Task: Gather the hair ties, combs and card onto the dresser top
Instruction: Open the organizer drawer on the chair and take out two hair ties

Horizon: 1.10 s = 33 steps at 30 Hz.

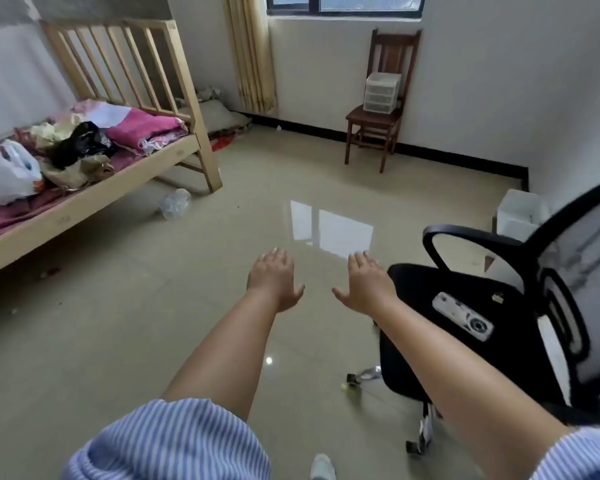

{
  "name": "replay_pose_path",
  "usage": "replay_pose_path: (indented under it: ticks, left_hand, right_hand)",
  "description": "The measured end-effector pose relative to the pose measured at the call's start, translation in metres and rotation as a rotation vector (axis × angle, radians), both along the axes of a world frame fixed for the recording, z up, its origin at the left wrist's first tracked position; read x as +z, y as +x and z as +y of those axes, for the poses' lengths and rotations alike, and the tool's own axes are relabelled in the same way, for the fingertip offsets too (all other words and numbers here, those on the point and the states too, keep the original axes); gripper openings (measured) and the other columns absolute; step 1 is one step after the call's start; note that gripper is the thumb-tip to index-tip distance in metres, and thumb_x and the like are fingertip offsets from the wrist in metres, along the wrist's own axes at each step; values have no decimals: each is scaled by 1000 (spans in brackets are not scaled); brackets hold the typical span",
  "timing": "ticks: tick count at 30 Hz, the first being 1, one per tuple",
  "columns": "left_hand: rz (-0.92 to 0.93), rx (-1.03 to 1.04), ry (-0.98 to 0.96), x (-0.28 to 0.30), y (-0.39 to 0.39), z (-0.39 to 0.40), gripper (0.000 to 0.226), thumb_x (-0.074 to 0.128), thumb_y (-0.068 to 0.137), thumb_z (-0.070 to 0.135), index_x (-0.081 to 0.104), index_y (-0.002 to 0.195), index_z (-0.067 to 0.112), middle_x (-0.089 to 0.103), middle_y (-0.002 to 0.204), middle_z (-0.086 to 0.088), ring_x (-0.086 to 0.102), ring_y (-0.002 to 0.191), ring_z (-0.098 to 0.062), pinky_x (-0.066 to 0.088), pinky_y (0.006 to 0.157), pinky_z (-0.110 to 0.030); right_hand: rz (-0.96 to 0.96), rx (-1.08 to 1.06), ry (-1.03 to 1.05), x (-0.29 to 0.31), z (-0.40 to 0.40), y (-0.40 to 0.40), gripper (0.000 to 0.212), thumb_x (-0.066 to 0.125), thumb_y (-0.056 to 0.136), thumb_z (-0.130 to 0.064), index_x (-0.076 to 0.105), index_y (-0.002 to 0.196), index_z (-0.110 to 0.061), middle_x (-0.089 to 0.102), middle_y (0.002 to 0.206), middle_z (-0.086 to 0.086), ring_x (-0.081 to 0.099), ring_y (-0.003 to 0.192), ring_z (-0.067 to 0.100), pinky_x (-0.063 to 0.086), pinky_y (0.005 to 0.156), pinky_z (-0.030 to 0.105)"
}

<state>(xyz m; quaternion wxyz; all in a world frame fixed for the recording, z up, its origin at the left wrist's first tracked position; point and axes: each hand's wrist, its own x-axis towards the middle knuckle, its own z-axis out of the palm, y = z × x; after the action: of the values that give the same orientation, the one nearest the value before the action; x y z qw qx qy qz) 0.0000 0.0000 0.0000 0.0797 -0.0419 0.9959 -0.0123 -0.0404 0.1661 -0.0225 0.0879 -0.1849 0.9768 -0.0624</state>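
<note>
Two bare hands held out over the tiled floor (153,341), palms down, both empty. Left hand (274,278) with fingers straight and together, thumb splayed toward the right; right hand (366,282) the same, thumb splayed toward the left, touching nothing. Two forearms reaching forward from two blue-striped sleeves (174,441).

None of the hair ties, combs or card to be made out anywhere, nor any dresser top; so no telling their long axis or which way they point.

One black office chair (465,327) at the right, just beside the right forearm, with one white, oblong gadget (463,315) lying on the seat toward its back edge, long axis slanting from upper left to lower right. One small pale scrap beside it near the backrest, too small to name.

One wooden chair (381,102) against the far wall, carrying one small set of plastic drawers (381,93) on its seat. One wooden bed (94,188) at the left, heaped with clothes and one white plastic bag (11,171) near its front edge. One crumpled clear bag (174,202) on the floor by the bed leg. One white bin (520,213) in the right corner.
</note>
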Motion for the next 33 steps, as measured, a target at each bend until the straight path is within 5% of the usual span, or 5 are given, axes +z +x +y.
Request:
replay_pose_path:
  ticks: [4,19,33]
  left_hand:
    - [-73,33,31,-5,-80,-36,71,39,95,44,14,146,2,13,158,-14,10,146,-25,13,120,-36]
    - [-13,-5,-46,25,-511,-205,69,38,96,45,16,146,2,15,157,-13,11,146,-24,14,120,-35]
    - [31,-283,32,10,-989,-161,69,39,94,47,22,144,2,20,156,-13,10,146,-24,13,120,-35]
  right_hand:
    - [-107,-53,-9,-3,-27,-85,83,45,89,-49,6,145,-1,8,158,14,4,146,26,9,121,37]
    - [-14,-123,-105,37,-177,-513,83,48,88,-47,7,145,-2,6,158,12,1,146,23,5,121,34]
    - [-62,-395,-144,19,-136,-943,84,47,88,-48,6,146,-3,5,159,11,-1,146,22,3,121,33]
